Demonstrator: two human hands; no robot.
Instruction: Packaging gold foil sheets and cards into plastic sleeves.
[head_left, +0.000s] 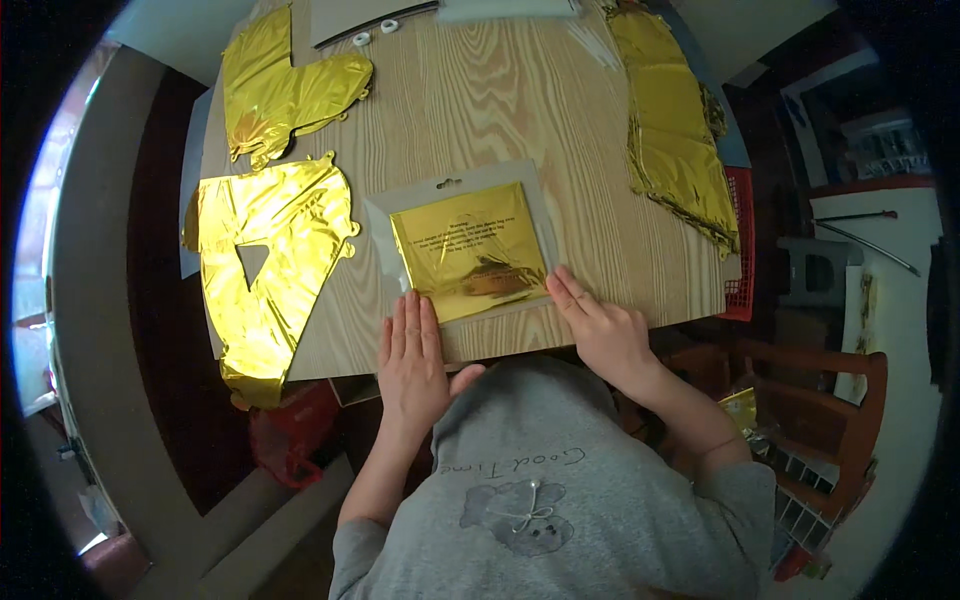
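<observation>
Bag flat nr worktop edge, hands on its lower corners

View from above. A clear bag (490,179) w/ folded gold foil (470,260) inside lies nr the front edge of a wood-grain worktop (470,90). Hands are apart: L hand (413,345) is flat, fingers straight on the bag's lower L; R hand (605,335) has fingertips at its lower R, thumb hidden, so can't tell if it pinches.

Poss. trouble: film looks slick, so an uneven push could skid the bag or send it off the front edge. Pressing hard might crease the foil or, if air's trapped, strain the seams; can't tell if it's sealed. At far L, a gold sheet (318,235) w/ a triangular hole droops past the worktop edge; a snagging L arm could drag it down.
</observation>
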